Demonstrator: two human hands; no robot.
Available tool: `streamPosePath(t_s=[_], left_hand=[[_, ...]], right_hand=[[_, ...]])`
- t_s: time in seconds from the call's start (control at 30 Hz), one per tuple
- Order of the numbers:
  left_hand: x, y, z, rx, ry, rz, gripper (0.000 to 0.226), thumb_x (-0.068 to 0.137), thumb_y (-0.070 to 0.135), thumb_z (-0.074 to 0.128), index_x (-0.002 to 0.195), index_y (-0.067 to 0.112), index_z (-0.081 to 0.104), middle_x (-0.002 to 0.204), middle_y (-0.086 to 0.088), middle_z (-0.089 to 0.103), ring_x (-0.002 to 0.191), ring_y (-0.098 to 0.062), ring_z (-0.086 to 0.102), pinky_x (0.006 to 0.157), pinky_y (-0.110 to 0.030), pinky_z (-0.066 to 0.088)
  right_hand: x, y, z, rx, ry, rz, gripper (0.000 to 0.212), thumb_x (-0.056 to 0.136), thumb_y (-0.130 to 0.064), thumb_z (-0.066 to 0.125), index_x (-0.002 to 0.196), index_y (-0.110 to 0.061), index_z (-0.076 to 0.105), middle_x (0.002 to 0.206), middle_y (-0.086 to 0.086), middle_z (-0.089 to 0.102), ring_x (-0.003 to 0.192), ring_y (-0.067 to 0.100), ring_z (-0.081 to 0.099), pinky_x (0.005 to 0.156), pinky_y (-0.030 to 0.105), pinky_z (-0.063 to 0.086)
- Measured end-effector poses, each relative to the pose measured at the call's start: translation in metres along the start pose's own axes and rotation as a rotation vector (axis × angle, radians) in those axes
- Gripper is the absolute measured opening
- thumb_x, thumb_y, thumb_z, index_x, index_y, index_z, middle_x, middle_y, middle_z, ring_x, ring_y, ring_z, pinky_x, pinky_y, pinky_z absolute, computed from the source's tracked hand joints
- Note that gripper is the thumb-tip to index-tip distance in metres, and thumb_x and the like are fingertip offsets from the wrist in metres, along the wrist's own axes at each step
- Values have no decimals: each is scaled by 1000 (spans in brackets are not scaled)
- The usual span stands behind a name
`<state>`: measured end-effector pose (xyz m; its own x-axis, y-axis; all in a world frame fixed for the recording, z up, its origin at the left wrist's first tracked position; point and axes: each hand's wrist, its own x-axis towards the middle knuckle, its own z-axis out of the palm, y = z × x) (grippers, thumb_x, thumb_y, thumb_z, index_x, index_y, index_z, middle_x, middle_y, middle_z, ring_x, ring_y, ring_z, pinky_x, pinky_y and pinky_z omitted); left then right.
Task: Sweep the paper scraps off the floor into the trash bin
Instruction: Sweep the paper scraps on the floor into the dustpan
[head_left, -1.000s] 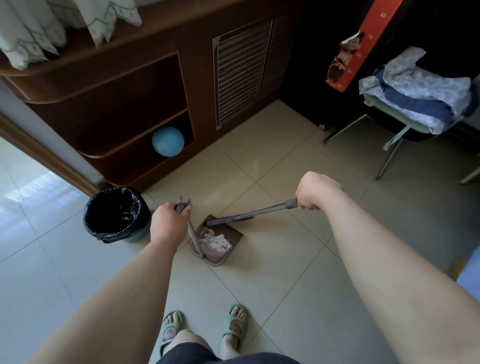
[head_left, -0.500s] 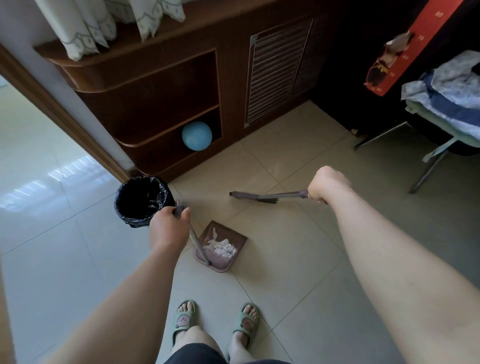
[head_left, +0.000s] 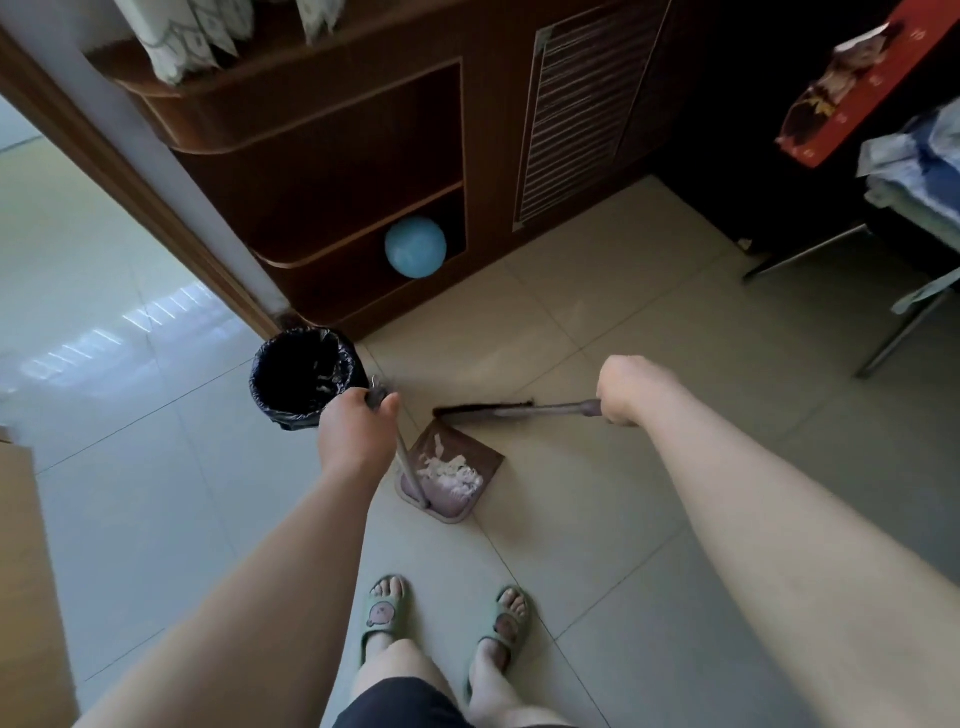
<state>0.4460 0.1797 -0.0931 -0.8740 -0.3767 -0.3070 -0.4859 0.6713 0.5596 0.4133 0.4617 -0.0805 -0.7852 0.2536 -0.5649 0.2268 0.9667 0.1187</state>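
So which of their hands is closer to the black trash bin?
Left. The left hand grips the dustpan handle just beside the trash bin; the right hand holds the broom handle farther off, beyond the dustpan.

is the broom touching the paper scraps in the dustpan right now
Apart. The head view shows the broom beyond the front edge of the dustpan, with bare pan between it and the paper scraps.
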Motion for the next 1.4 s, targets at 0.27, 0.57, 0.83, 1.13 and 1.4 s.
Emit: streamPosePath(t_s=[0.27, 0.57, 0.83, 1.13, 1.4], left_hand=[[-5, -3, 2, 12, -27, 18, 33, 92, 39, 59, 90, 7, 65, 83, -13, 64, 84, -34, 60, 69, -33, 44], [-19, -32, -33, 79, -33, 80, 26, 92, 33, 57, 86, 9, 65, 76, -10, 64, 69, -28, 58, 59, -31, 44], [-9, -58, -64, 185, -47, 137, 23, 86, 35, 58, 75, 17, 68, 63, -3, 62, 60, -23, 56, 52, -25, 38], [-2, -100, -78, 187, -230, 303, 27, 90, 29, 60, 78, 5, 66, 71, -11, 62, 65, -28, 54, 48, -25, 32], [1, -137, -98, 176, -356, 324, 28, 92, 25, 60, 84, -2, 66, 78, -18, 63, 68, -30, 53, 59, -31, 37]], right_hand=[[-45, 35, -42, -50, 54, 18, 41, 71, -61, 72, 98, -29, 69, 92, -5, 67, 86, 21, 63, 80, 29, 54], [-50, 63, -25, 157, 38, 218, 29, 78, -45, 68, 101, -27, 70, 93, -3, 67, 85, 23, 62, 71, 23, 49], [-53, 44, 37, 358, 32, 437, 27, 78, -34, 71, 71, -11, 57, 80, 7, 64, 81, 24, 66, 66, 24, 45], [-114, -30, 89, 450, -212, 421, 22, 82, -6, 58, 61, -6, 58, 52, 12, 59, 48, 23, 51, 49, 25, 38], [-184, -95, 83, 347, -303, 308, 29, 86, -20, 59, 60, -7, 60, 63, 9, 64, 54, 23, 55, 55, 26, 43]])
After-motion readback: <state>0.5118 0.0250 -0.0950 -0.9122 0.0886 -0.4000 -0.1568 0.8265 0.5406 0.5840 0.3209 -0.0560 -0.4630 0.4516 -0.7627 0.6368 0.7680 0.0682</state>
